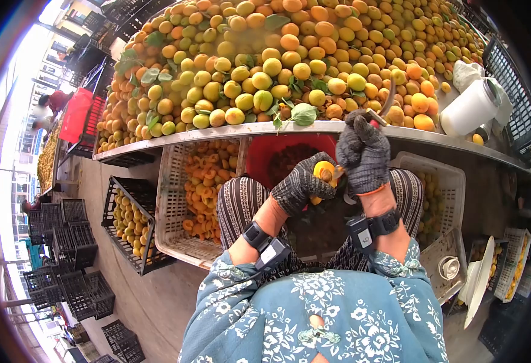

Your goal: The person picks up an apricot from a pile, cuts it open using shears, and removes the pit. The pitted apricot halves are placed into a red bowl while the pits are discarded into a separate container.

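My left hand point(302, 184), in a dark grey knit glove, is closed around a cut apricot point(322, 167) with its brown pit showing. Close beside it, my right hand point(364, 154), gloved the same way, grips a tool with a curved metal blade point(390, 100) that juts up past the fist; a bit of red shows near the grip. The rest of the tool is mostly hidden by the fingers. Beneath and behind the hands sits a red tub point(259, 158) with dark brown bits inside, partly covered by my left hand.
A metal-edged table point(217, 134) heaped with whole apricots point(265, 66) runs across the front. A white crate point(169, 199) of opened apricots stands left, a black crate point(147, 215) farther left. At right are a white jug point(471, 109) and another pale crate point(453, 187). A person point(58, 101) is far left.
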### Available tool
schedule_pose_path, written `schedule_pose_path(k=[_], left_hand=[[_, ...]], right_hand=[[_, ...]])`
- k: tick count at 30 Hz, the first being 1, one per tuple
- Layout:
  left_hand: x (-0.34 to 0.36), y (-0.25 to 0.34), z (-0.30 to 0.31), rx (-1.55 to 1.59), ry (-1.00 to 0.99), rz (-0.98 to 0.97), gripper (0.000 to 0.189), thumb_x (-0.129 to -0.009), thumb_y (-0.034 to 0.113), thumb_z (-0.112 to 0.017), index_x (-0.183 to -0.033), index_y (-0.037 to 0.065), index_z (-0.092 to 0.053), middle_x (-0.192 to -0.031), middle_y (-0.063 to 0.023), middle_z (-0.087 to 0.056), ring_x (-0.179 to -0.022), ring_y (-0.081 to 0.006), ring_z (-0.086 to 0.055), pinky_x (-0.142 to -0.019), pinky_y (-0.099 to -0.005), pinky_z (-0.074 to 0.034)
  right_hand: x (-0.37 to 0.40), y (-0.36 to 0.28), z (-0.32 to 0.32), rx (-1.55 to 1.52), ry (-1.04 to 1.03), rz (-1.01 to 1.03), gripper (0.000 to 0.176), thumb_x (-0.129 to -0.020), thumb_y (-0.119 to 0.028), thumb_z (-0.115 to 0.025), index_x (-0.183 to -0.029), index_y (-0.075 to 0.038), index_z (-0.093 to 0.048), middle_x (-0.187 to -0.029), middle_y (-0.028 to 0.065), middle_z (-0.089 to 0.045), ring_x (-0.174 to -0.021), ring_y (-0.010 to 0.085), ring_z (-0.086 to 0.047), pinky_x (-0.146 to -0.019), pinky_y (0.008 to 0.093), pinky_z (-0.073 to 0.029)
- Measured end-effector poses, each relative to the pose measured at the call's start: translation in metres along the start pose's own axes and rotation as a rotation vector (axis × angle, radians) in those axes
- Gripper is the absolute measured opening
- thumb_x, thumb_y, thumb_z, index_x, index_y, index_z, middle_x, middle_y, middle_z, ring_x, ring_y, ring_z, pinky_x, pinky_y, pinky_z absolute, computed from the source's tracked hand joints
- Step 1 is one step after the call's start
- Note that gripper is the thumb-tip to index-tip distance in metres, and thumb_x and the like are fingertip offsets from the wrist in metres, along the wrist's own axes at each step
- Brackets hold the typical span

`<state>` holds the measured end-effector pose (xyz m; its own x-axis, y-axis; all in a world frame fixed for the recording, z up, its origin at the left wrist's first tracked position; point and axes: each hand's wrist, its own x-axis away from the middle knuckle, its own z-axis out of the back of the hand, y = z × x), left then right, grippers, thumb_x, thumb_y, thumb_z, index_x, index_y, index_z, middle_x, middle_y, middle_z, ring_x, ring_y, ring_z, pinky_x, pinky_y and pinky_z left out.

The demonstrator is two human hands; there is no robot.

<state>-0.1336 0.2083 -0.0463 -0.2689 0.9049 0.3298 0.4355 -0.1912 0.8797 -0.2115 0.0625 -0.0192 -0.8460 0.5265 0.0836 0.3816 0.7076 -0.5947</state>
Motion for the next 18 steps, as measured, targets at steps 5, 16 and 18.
schedule_pose_path(k=[5,16,18], left_hand=[[0.004,0.008,0.007,0.024,0.044,0.000,0.049,-0.058,0.001,-0.076,-0.102,0.006,-0.056,-0.088,-0.0018,-0.060,-0.086,-0.0136,-0.059,-0.073,-0.0287,-0.053],[0.018,0.016,0.018,0.314,0.011,-0.062,0.041,-0.077,0.019,-0.069,-0.114,0.004,-0.057,-0.103,-0.0046,-0.061,-0.088,-0.0136,-0.057,-0.073,-0.0257,-0.046],[0.020,0.009,0.021,0.440,0.116,-0.067,0.035,-0.086,0.026,-0.065,-0.113,0.004,-0.058,-0.102,-0.0048,-0.061,-0.096,-0.0150,-0.057,-0.082,-0.0273,-0.047]], right_hand=[[0.011,-0.025,-0.015,0.735,-0.125,-0.100,0.015,-0.080,-0.009,-0.071,-0.094,-0.002,-0.068,-0.073,-0.0014,-0.062,-0.063,0.0054,-0.056,-0.058,0.0218,-0.046],[0.023,0.010,-0.022,1.509,-0.384,0.444,0.029,-0.078,-0.022,-0.069,-0.103,-0.007,-0.065,-0.091,0.0147,-0.066,-0.083,0.0336,-0.064,-0.072,0.0381,-0.051],[0.025,0.015,-0.022,1.563,-0.302,0.526,0.028,-0.075,-0.018,-0.070,-0.099,-0.006,-0.063,-0.088,0.0159,-0.065,-0.079,0.0342,-0.063,-0.069,0.0374,-0.051]])
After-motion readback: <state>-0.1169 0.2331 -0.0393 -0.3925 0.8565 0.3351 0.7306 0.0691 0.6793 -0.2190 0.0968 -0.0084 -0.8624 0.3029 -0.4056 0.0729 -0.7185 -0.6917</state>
